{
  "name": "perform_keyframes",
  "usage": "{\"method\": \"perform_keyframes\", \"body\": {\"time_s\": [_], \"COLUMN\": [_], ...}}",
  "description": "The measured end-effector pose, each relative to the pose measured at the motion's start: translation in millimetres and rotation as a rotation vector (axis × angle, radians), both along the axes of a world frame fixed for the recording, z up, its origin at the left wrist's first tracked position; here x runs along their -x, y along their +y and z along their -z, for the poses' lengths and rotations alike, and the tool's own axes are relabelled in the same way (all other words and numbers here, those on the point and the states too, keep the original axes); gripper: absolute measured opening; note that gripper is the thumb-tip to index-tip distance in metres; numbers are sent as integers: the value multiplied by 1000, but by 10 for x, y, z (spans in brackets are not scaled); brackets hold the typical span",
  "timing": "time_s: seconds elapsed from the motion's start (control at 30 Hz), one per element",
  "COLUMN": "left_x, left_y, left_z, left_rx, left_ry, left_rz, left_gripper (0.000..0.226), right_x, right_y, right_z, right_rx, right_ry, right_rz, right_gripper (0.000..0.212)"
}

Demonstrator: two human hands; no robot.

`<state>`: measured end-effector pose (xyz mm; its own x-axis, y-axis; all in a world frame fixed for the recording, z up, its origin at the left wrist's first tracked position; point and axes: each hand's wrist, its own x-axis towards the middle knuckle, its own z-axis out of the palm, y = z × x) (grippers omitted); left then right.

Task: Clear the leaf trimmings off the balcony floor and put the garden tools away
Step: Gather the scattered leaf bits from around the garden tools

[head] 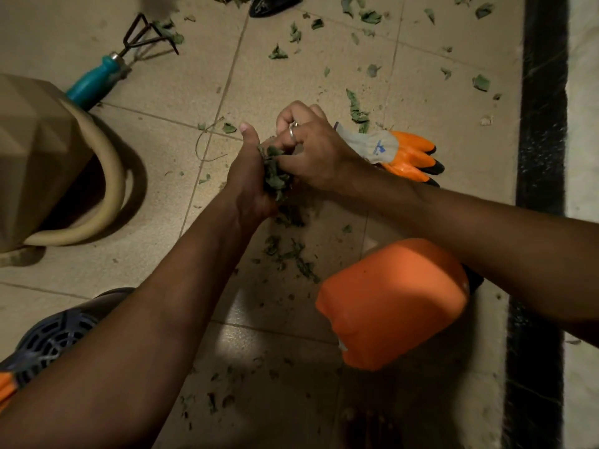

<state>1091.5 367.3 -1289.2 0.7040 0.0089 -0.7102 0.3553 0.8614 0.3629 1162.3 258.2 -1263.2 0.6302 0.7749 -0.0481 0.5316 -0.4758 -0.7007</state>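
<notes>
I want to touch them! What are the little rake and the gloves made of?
Rake: thin dark prongs look like metal; the slightly shiny teal handle could be painted wood or plastic. Gloves: grey knitted cloth cuff, glossy orange coating, probably rubber.

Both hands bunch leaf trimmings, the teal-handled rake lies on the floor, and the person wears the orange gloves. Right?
Wrong on the gloves: in the head view the orange gloves lie on the floor beside the bare right hand. The left hand and right hand do bunch the leaf trimmings, and the teal-handled rake lies on the floor.
</notes>
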Motion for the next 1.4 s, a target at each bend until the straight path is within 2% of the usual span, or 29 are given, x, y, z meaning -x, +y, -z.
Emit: {"method": "perform_keyframes", "body": {"time_s": [0.07, 0.13, 0.23, 0.27, 0.37, 0.47, 0.53, 0.6, 0.67, 0.73, 0.8, 0.87, 0.93, 1.2, 1.3, 1.4], "left_x": [24, 39, 43, 39, 35, 42, 37, 43, 52, 50, 46, 31, 26, 79, 72, 68], "left_y": [28, 29, 55, 77, 136, 134, 125, 137, 151, 164, 185, 180, 132, -2, -4, 13], "left_z": [-19, -62, -5, 44, 122, 148, 133, 140, 131, 144, 143, 132, 84, 18, 13, -36], "left_rx": [-120, -233, -287, -293, -299, -212, -181, -117, -57, -35, -11, 3, 5, -66, -114, -104], "left_ry": [47, 93, 68, 62, 85, 31, 33, 22, 26, 60, 80, 83, 90, 38, 25, 15], "left_rz": [33, 23, 55, 57, 0, -83, -130, -144, -146, -153, -120, -91, -77, -69, -67, -68], "left_gripper": [94, 88, 81, 80, 83, 82, 84, 89, 91, 91, 96, 95, 87, 66, 63, 75], "right_x": [-17, -54, -104, -105, -93, -22, 30, 45, 50, 53, 44, 47, 47, 31, 39, 42], "right_y": [-14, 1, 43, 37, -32, -61, -49, -56, -60, -48, -33, -18, -8, 92, 95, 56], "right_z": [-60, -124, -203, -221, -200, -117, -62, -27, -6, 19, 52, 71, 64, 28, -1, -102], "right_rx": [44, 83, 60, 43, -84, -142, -151, -89, -18, -19, -50, -93, -115, 22, 20, -15], "right_ry": [96, 248, 428, 431, 257, 83, -14, -90, -177, -255, -324, -342, -318, -255, -294, -373], "right_rz": [-27, -64, -82, -79, -43, -130, -241, -342, -407, -425, -419, -398, -355, -207, -193, -231], "right_gripper": [20, 20, 52, 51, 36, 36, 49, 69, 79, 72, 54, 34, 24, 9, 7, 8]}}
